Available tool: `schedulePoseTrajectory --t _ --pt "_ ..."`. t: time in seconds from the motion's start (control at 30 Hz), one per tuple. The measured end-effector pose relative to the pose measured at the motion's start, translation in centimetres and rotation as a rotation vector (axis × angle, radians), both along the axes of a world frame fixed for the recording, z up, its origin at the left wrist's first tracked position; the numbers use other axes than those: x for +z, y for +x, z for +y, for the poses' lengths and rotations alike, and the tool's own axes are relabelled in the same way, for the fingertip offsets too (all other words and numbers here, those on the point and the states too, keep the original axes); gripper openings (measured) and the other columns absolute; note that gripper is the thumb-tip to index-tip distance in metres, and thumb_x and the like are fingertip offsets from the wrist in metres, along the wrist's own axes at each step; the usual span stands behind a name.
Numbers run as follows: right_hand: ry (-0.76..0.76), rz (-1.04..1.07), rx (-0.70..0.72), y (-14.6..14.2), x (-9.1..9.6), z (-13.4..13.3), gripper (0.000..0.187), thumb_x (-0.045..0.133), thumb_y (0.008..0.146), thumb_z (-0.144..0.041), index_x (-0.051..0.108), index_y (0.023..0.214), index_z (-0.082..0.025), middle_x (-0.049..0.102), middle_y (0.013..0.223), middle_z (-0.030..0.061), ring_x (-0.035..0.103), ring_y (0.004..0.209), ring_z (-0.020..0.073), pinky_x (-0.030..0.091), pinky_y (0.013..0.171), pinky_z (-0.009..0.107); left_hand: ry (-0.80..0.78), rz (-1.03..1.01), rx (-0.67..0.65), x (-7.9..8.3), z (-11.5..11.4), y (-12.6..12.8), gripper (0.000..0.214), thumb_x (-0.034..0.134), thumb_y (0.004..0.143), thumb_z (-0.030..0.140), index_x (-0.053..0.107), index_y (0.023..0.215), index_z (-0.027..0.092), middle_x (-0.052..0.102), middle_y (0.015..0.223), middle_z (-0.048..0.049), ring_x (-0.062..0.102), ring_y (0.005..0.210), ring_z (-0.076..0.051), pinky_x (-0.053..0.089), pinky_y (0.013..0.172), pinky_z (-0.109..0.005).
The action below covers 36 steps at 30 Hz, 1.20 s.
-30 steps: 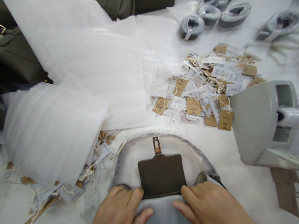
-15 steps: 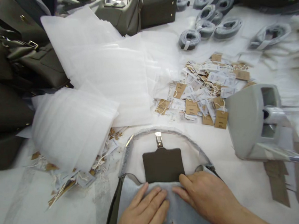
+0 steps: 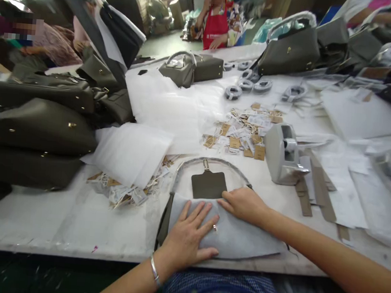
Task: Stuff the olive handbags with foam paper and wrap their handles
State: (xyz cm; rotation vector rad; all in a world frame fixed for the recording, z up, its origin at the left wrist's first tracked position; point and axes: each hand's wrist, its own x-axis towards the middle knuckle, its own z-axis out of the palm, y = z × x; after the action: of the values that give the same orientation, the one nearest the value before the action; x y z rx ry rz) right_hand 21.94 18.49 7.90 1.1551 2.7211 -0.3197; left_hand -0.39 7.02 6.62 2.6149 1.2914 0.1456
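A handbag (image 3: 248,242) lies at the table's front edge, its light grey face up and a dark olive side showing at left. Its handle (image 3: 226,163) is wrapped in clear film and arches away from me. Inside that arch lies a dark olive flap (image 3: 209,185) with a metal clasp at its far end. My left hand (image 3: 191,233) rests flat on the grey face, fingers spread, beside a small gold fitting (image 3: 214,228). At the bag's upper edge, close to the flap, my right hand (image 3: 245,204) is closed with thumb and forefinger on the edge.
Right of the bag stands a grey tape dispenser (image 3: 277,153). Beyond lie a heap of hang tags (image 3: 248,128), white foam sheets (image 3: 167,112) and coiled straps (image 3: 233,92). Dark handbags (image 3: 31,141) are piled at left. A person in a red apron (image 3: 215,27) is across the table.
The view has tilted up and widened, showing people and the table's front edge. My left hand's fingers have spread on the grey face; my right hand stays at the upper edge.
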Motion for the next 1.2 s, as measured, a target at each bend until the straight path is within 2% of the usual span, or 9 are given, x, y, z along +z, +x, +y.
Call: schedulePoseTrajectory --t 0.13,0.23,0.33,0.43,0.53,0.67,0.9,1.03,1.2 --pt "0.03 0.231 -0.044 -0.7 0.9 0.6 0.027 0.047 0.101 -0.034 0.065 0.098 -0.014 0.073 0.094 0.0129 0.069 0.095 0.0245 0.047 0.084 0.032 0.064 -0.019 0.004 -0.4 -0.3 0.1 0.07 0.048 0.092 0.064 0.037 0.15 0.027 0.032 0.159 -0.0111 0.028 0.147 -0.032 0.021 0.119 -0.06" --pt "-0.029 0.476 -0.217 -2.8 0.6 2.7 0.025 0.056 0.097 -0.027 0.064 0.117 -0.014 0.069 0.119 0.0155 0.062 0.115 0.0263 0.043 0.1 0.037 0.114 -0.031 0.002 -1.1 -0.4 0.0 0.07 0.048 0.091 0.066 0.036 0.15 0.029 0.032 0.159 -0.0095 0.029 0.147 -0.03 0.018 0.12 -0.058" --pt "-0.074 0.552 -0.36 -5.5 -0.2 5.2 0.032 0.065 0.089 -0.023 0.065 0.118 -0.011 0.071 0.115 0.0182 0.066 0.11 0.0312 0.048 0.097 0.043 0.137 -0.042 -0.004 -1.8 -0.4 -0.2 0.073 0.045 0.091 0.069 0.034 0.151 0.03 0.033 0.159 -0.0082 0.03 0.146 -0.03 0.014 0.121 -0.056" --pt "-0.109 0.626 -0.392 -6.8 -0.3 6.3 0.032 0.066 0.085 -0.018 0.068 0.116 -0.013 0.076 0.101 0.0131 0.071 0.098 0.03 0.055 0.089 0.042 0.128 -0.06 0.0 -1.9 -0.4 -0.3 0.073 0.043 0.091 0.07 0.034 0.151 0.031 0.033 0.159 -0.008 0.031 0.146 -0.03 0.011 0.122 -0.056" --pt "-0.151 0.752 -0.325 -5.6 0.6 4.6 0.038 0.06 0.087 -0.016 0.066 0.125 -0.018 0.076 0.107 0.0057 0.072 0.101 0.0242 0.057 0.09 0.036 0.118 -0.087 0.012 -1.8 -0.4 -0.3 0.072 0.042 0.091 0.071 0.035 0.15 0.031 0.035 0.158 -0.0076 0.033 0.145 -0.029 0.012 0.122 -0.056" --pt "-0.183 0.835 -0.159 -1.7 1.4 -0.2 0.03 0.058 0.09 -0.019 0.073 0.115 -0.023 0.074 0.116 0.0016 0.069 0.109 0.0223 0.053 0.1 0.034 0.15 -0.135 0.018 -1.8 -0.5 -0.3 0.069 0.046 0.09 0.07 0.041 0.147 0.031 0.041 0.154 -0.0078 0.037 0.142 -0.029 0.014 0.122 -0.055" --pt "-0.126 0.778 0.278 1.6 -2.4 -4.9 0.047 0.048 0.089 -0.006 0.066 0.128 -0.025 0.065 0.132 0.0056 0.057 0.127 0.0207 0.042 0.113 0.04 0.206 -0.24 0.028 -2.8 -0.5 0.0 0.059 0.056 0.088 0.063 0.055 0.134 0.026 0.067 0.122 -0.0076 0.059 0.119 -0.027 0.01 0.123 -0.056" --pt "-0.079 0.793 0.322 1.9 -4.3 -5.1 0.043 0.045 0.096 -0.011 0.062 0.133 -0.024 0.061 0.137 0.0089 0.052 0.132 0.0208 0.041 0.114 0.043 0.271 -0.269 0.018 -2.9 -0.9 0.0 0.059 0.06 0.086 0.063 0.058 0.128 0.022 0.069 0.117 -0.0087 0.063 0.112 -0.028 0.016 0.122 -0.058" --pt "-0.085 0.753 0.295 2.2 -5.4 -5.2 0.038 0.045 0.101 -0.02 0.059 0.136 -0.025 0.059 0.138 0.0091 0.05 0.134 0.0211 0.037 0.116 0.045 0.506 -0.344 -0.053 -3.5 -1.7 -0.5 0.05 0.062 0.09 0.051 0.059 0.124 0.015 0.071 0.115 -0.0118 0.067 0.106 -0.026 0.043 0.111 -0.049"
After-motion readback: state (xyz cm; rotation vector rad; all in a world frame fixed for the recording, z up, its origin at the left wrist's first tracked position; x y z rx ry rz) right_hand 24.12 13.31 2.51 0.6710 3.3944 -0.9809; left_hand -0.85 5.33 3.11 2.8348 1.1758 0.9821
